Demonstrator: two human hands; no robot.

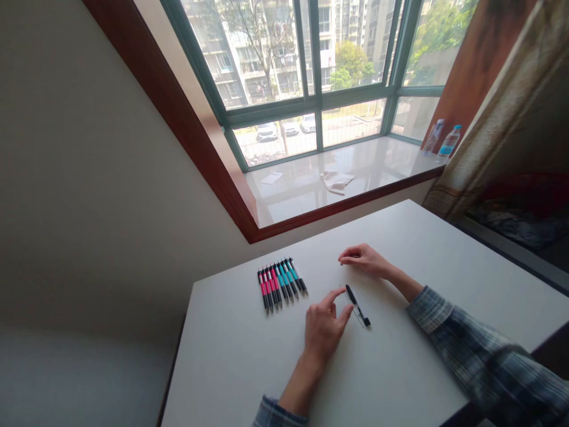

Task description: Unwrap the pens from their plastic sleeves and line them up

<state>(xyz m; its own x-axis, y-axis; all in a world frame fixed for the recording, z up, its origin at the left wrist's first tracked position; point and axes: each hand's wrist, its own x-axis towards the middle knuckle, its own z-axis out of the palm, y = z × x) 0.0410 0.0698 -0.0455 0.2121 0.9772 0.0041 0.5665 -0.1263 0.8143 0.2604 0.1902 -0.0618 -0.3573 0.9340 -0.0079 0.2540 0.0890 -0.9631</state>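
Note:
My left hand hovers low over the table, thumb and index finger apart, with nothing seen between them. Right by its fingertips lies a pen barrel, black at both ends and pale in the middle. A thin clear strip, perhaps a refill, runs alongside the barrel, partly behind my thumb. Farther back, my right hand has its fingers pinched together near the tabletop. A tiny light-coloured tip pokes out below them; the rest is hidden. Left of both hands, several pink and teal click pens with black grips lie side by side.
The white table meets the wall below a window sill. On the sill are a crumpled cloth, a paper sheet and two plastic bottles. A curtain hangs at the right.

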